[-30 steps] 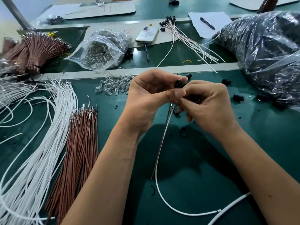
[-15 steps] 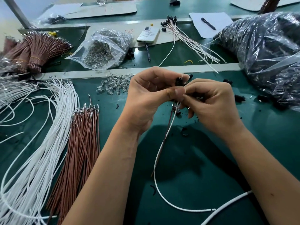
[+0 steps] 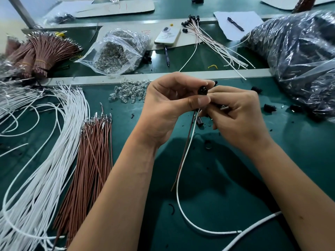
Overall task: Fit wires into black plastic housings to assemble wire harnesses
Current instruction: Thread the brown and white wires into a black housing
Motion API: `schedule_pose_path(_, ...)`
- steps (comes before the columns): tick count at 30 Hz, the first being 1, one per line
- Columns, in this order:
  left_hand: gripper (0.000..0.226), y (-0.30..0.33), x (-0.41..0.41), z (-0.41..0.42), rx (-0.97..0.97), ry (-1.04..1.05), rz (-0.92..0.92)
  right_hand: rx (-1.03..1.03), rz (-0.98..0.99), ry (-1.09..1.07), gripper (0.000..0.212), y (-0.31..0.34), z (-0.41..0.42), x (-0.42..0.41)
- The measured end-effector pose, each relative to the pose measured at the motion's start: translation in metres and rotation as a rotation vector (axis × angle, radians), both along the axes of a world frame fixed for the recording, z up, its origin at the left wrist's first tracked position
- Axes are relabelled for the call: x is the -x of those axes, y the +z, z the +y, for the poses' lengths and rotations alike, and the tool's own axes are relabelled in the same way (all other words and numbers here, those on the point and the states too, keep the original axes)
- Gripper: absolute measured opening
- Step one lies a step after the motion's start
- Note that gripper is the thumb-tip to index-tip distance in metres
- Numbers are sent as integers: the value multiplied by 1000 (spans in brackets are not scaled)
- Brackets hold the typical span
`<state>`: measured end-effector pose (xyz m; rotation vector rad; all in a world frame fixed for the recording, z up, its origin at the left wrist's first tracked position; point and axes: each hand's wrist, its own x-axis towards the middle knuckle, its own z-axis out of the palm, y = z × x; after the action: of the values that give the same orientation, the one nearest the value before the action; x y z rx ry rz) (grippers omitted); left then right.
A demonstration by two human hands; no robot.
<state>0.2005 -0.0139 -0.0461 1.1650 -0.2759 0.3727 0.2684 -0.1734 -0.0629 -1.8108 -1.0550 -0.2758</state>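
Left hand (image 3: 168, 104) pinches the round black housing (image 3: 201, 91) between thumb and curled fingers, up above the green mat (image 3: 226, 178). Right hand (image 3: 237, 113) is curled tight against it, pinching at the wire ends. The white wire (image 3: 181, 171) now hangs nearly straight beside the brown wire (image 3: 183, 156); a second ago it bowed wider. That suggests both are seating. Hands have barely shifted. Spare brown wires (image 3: 94, 151) wait left.

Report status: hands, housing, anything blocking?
Left hand pinches black housing. Right hand grips at its wire end. White wire and brown wire hang below. Nothing blocking.
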Motion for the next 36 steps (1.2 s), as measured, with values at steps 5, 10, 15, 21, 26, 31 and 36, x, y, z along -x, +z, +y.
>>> schedule_pose_path(5, 29, 1, 0, 0, 1, -4, -12, 18, -13, -12, 16, 2, 0, 1)
schedule_pose_path(10, 29, 0, 0, 1, 2, -15, -18, -13, -31, -40, 8, 4, -1, 3)
schedule_pose_path(15, 35, -1, 0, 1, -15, -44, -25, -5, -48, -52, 8, 4, -2, 3)
schedule_pose_path(21, 39, -1, 0, -1, -28, -66, -30, 19, -70, -76, 11, 3, -1, 2)
schedule_pose_path(26, 40, -3, -1, -1, -30, -49, -25, 1, -93, -84, 10, 7, -4, 3)
schedule_pose_path(31, 31, -1, 0, 1, -87, -45, -23, -48, -151, -103, 9, 9, -5, 4)
schedule_pose_path(36, 33, -1, -1, 1, -156, 27, 22, -56, -214, -132, 13, 8, -6, 3)
